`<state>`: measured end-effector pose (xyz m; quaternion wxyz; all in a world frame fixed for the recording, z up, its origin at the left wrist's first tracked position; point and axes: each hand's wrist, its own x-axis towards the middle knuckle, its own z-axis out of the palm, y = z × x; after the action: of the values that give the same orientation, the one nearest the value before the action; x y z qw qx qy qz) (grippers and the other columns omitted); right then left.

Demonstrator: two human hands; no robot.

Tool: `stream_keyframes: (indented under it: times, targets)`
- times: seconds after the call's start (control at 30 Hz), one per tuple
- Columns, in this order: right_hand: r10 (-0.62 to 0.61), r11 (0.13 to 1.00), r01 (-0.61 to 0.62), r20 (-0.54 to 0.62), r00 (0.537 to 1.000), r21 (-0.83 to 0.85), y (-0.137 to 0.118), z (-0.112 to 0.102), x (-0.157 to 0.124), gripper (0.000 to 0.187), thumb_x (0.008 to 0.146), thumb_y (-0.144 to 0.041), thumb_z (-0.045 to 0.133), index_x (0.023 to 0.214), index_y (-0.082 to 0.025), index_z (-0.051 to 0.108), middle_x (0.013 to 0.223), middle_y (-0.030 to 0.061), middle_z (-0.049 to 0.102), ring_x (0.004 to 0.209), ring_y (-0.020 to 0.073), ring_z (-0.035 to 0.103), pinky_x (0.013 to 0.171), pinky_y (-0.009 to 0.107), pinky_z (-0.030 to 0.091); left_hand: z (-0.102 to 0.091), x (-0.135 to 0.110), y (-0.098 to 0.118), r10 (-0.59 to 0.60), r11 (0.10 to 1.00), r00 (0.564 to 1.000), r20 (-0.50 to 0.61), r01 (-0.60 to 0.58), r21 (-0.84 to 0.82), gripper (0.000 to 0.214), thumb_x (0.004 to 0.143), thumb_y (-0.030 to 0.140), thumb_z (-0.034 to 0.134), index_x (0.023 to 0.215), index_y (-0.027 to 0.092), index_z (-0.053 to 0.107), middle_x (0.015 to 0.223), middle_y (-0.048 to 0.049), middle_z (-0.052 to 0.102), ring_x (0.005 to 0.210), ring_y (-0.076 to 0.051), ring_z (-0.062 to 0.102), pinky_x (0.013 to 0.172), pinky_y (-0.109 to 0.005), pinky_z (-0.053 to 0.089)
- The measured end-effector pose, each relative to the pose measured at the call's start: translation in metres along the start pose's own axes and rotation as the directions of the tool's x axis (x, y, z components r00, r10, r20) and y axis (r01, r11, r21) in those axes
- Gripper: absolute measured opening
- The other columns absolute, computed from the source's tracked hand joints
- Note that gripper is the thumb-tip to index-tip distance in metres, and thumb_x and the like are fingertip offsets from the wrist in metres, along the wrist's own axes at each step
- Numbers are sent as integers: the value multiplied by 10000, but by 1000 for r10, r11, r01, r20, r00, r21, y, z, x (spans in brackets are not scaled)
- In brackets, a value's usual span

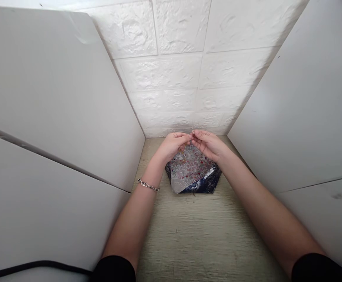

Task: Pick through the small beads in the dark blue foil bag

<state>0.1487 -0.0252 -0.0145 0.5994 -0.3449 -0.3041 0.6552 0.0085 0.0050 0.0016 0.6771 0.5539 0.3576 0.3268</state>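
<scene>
Fingertip to fingertip, my left hand [174,145] and my right hand [207,144] meet near the wall, above the far part of a pile of small beads [191,162]. Both are closed in a pinch. A tiny reddish piece [193,134] shows at the right fingertips, too small to name. What the left fingertips grip is hidden. The beads are mostly clear and pink, with some red and yellow ones. They lie on a shiny dark blue and clear plastic sheet or bag [203,183], partly covered by my hands.
The greenish wood-grain surface [192,235] runs up to a white brick-pattern wall [179,70]. Tall pale panels stand close on the left [56,86] and right [303,102]. A black cable [38,264] crosses the lower left. A chain bracelet [149,185] circles my left wrist.
</scene>
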Motion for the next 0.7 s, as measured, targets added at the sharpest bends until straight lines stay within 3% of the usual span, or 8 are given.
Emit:
stream_keyframes:
  times: [0.37, 0.7]
  targets:
    - [1, 1000, -1, -62, 998, -11, 1, 3, 0, 31, 715, -184, 641, 691, -169, 630, 706, -14, 617, 676, 50, 568, 701, 149, 487, 1, -1, 2, -5, 1000, 1000, -19, 4, -31, 155, 652, 267, 640, 616, 129, 579, 561, 26, 496, 473, -30, 365, 472, -208, 254]
    - [4, 996, -1, -28, 1000, 91, 8, 7, 0, 49, 698, -192, 648, 685, -173, 605, 684, -26, 603, 652, 48, 548, 669, 152, 475, 1, -1, 2, 3, 999, 1000, -27, -5, -54, 142, 653, 259, 644, 651, 127, 591, 521, 39, 470, 458, -29, 360, 459, -199, 250]
